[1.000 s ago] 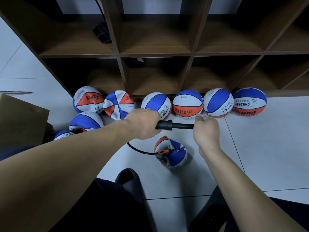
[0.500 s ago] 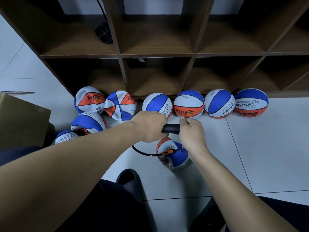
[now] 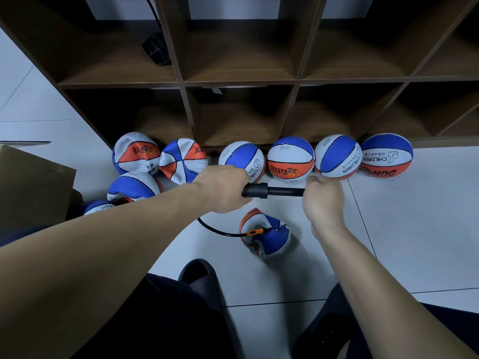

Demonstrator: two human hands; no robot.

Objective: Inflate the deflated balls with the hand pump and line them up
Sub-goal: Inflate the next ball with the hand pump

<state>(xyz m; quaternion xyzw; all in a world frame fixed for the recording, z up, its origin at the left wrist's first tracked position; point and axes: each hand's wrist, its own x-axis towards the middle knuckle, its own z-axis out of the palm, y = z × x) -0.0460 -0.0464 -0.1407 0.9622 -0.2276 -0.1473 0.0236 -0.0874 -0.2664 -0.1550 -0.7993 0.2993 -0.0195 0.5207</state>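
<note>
Pump barrel (image 3: 255,190), black and held level above the floor, sits in the left hand (image 3: 223,189), whose fingers are wrapped tightly round its hidden end. A thin dark rod (image 3: 285,191) is drawn out of the barrel toward the right hand (image 3: 322,200), which is clenched round the handle; the handle itself is hidden inside the fist. A black hose (image 3: 215,229) loops from under the left hand down to an orange nozzle (image 3: 255,232) plugged into the deflated ball (image 3: 265,235). That ball lies on the floor tile (image 3: 414,229) just below and between the two hands, crumpled and caved in, with orange, white and blue panels.

Along the foot of the wooden shelf unit (image 3: 241,81), four round inflated balls (image 3: 290,158) stand in a row, side by side and touching or nearly so, the rightmost printed with "CHILDREN". Left of the row, more slack balls (image 3: 136,155) are bunched together, wrinkled and flattened, two against the shelf base and others nearer the cardboard box (image 3: 31,185) at the left edge of the floor. A black object with a cable (image 3: 156,49) rests in an upper left compartment of the shelf. A dark slipper (image 3: 199,272) shows on the tile between the person's forearms.
</note>
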